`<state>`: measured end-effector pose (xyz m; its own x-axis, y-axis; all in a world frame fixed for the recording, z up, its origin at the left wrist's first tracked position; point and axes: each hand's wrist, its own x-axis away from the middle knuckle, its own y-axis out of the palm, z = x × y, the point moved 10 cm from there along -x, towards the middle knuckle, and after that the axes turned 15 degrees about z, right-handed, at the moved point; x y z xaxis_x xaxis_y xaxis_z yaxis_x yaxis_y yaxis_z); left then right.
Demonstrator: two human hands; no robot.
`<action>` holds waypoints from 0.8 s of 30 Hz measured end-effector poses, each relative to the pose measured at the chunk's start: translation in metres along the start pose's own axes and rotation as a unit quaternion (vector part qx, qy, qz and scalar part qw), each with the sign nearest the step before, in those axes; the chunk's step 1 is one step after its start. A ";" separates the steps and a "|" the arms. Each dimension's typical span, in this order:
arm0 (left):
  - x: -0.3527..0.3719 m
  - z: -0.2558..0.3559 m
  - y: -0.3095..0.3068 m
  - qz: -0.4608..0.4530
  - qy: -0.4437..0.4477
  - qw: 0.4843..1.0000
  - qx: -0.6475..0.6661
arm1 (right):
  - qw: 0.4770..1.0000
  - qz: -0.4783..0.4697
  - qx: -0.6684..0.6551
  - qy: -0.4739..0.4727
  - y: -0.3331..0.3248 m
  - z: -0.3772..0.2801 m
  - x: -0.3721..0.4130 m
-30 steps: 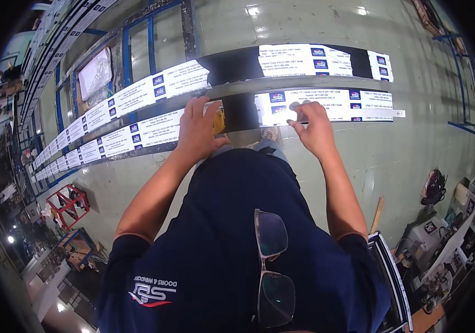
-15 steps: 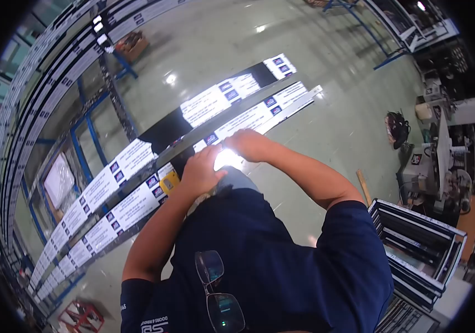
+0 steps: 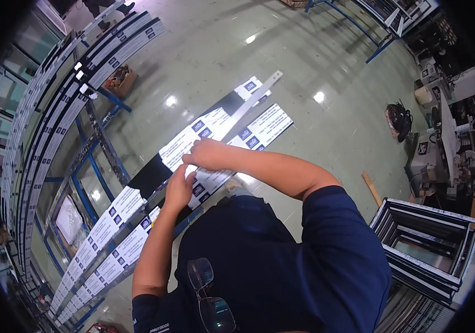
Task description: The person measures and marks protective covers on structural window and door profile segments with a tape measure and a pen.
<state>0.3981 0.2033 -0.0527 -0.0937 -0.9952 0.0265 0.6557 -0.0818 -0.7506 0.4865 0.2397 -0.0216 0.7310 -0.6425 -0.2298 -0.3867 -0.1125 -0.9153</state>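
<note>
Two long profiles, a far one point(image 3: 118, 215) and a near one point(image 3: 268, 126), lie side by side, wrapped in white film with dark blue printed labels. Bare black shows on parts of the far one. A flat silver strip point(image 3: 247, 107) with a hole at its end, like a steel ruler, slants across it. My right hand point(image 3: 208, 155) is closed over the strip's near part, fingers curled. Just below it my left hand point(image 3: 178, 190) pinches around a bright spot, probably the same strip; its fingertips partly hide it. A yellow tape measure point(image 3: 155, 213) peeks out beside my left forearm.
Blue metal stands point(image 3: 94, 176) and a rack of long wrapped profiles point(image 3: 43, 130) stand at left. A cardboard box point(image 3: 120, 80) sits behind them. Stacked black frames point(image 3: 426, 244) are at lower right, beside a wooden stick point(image 3: 371, 187). A dark bag point(image 3: 399, 123) lies farther right.
The silver strip has swung from the near profile's edge onto the far profile. Both hands moved away from my body and leftward with it. The tape measure is now mostly behind my left arm.
</note>
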 end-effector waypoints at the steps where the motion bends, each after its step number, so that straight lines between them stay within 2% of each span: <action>1: -0.009 0.003 0.001 0.008 0.009 1.000 -0.006 | 1.000 0.005 0.005 -0.007 -0.002 0.007 -0.003; 13: -0.041 -0.021 -0.015 -0.009 -0.026 0.999 -0.030 | 0.994 0.078 -0.075 -0.017 0.008 0.033 -0.035; 17: -0.051 -0.031 -0.026 0.001 -0.008 1.000 -0.030 | 0.993 0.076 -0.091 -0.012 0.007 0.034 -0.052; 24: -0.064 -0.034 -0.033 -0.017 -0.031 0.999 -0.016 | 0.996 0.049 -0.075 -0.007 0.017 0.038 -0.066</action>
<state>0.3565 0.2713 -0.0522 -0.0684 -0.9933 0.0935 0.6281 -0.1156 -0.7695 0.4528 0.3090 -0.0341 0.6932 -0.6449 -0.3218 -0.5354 -0.1618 -0.8290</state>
